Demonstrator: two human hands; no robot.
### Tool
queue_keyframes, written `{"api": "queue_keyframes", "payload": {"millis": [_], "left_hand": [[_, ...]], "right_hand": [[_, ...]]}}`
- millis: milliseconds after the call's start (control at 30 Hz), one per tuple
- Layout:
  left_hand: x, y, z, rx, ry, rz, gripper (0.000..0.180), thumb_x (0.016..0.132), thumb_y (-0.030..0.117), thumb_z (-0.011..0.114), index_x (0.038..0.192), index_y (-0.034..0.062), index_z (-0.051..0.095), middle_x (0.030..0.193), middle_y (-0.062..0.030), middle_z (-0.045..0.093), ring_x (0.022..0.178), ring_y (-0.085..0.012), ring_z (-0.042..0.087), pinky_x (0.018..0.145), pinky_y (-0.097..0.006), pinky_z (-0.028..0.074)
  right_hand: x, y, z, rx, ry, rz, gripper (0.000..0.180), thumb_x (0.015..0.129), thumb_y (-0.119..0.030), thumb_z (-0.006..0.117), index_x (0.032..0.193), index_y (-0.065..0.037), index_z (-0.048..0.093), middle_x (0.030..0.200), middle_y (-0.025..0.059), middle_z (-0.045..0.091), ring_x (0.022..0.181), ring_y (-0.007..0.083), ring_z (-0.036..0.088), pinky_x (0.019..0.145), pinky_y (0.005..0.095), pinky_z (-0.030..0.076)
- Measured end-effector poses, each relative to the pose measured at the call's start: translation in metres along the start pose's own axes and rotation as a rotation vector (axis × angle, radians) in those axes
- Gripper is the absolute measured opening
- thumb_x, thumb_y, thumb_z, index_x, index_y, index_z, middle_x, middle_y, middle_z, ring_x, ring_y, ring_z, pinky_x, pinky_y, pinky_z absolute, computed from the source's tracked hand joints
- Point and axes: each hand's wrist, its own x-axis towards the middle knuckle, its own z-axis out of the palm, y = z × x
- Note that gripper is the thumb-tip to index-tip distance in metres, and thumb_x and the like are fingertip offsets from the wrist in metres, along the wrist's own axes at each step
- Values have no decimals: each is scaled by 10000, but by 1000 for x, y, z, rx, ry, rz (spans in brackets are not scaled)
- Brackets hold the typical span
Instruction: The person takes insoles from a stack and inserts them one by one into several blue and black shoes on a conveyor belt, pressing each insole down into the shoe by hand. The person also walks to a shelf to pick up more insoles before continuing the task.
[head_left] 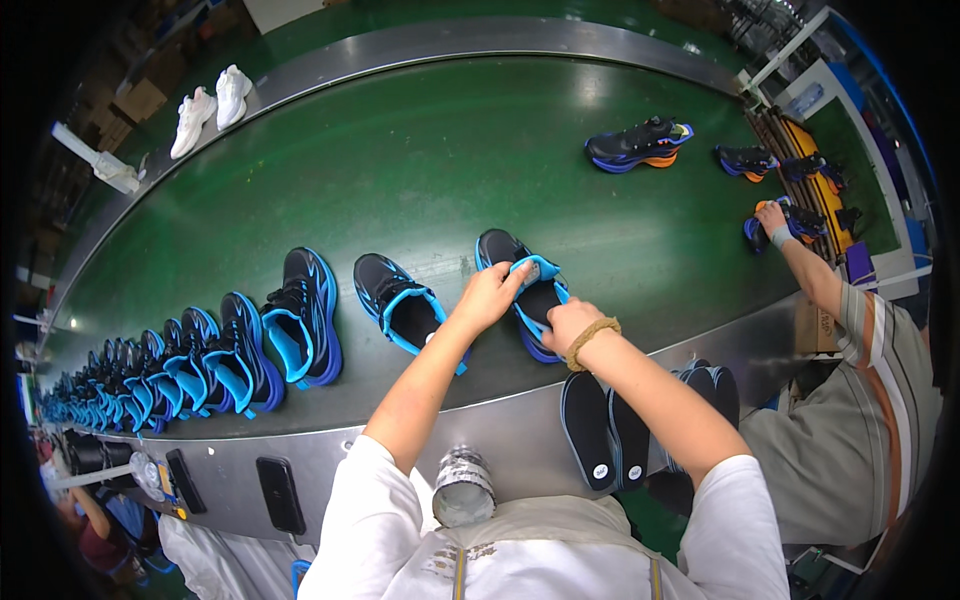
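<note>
On the green belt [400,170], both hands [492,293] grip a black-and-blue shoe [522,292].

I see a matt green rubbery conveyor belt [420,160] edged by brushed, faintly shiny metal rim [500,425]; the black-and-blue sneaker [525,295] under my hands looks like knit cloth with smooth glossy blue trim; near right, black insoles [600,430] look matt foam; my wrist cord [590,335] looks braided and rough.
</note>
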Motion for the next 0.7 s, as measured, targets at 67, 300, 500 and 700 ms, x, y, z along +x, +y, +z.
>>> {"api": "queue_keyframes", "payload": {"millis": [67, 300, 500, 700], "left_hand": [[1, -1, 1, -50, -18, -29, 535, 855, 475, 437, 728, -38, 516, 622, -131, 519, 613, -171, 464, 593, -336, 401], [7, -10, 7, -102, -57, -28, 533, 879, 459, 409, 745, -49, 504, 624, -94, 489, 642, -141, 439, 608, -322, 398], [6, -17, 8, -65, -74, -58, 508, 895, 433, 384, 953, -45, 546, 836, -165, 595, 815, -194, 543, 753, -307, 417], [6, -17, 10, -75, -86, -31, 480, 900, 412, 385, 973, -40, 531, 852, -159, 593, 823, -205, 545, 760, -308, 414]], "right_hand": [[9, 12, 10, 18, 42, -43, 213, 752, -143, 540, 862, 11, 637, 1028, 217, 540, 923, 333, 561, 775, 374, 473], [45, 10, 51, -79, 317, -221, 162, 751, -99, 500, 780, 5, 621, 951, 175, 540, 874, 289, 559, 734, 357, 482], [65, 8, 68, -54, 253, -183, 193, 788, -133, 450, 870, -7, 570, 991, 177, 522, 921, 290, 530, 765, 352, 463], [74, 2, 61, 144, -76, 80, 392, 834, -154, 373, 1200, -14, 358, 1197, 187, 435, 1126, 272, 432, 936, 338, 364]]}}
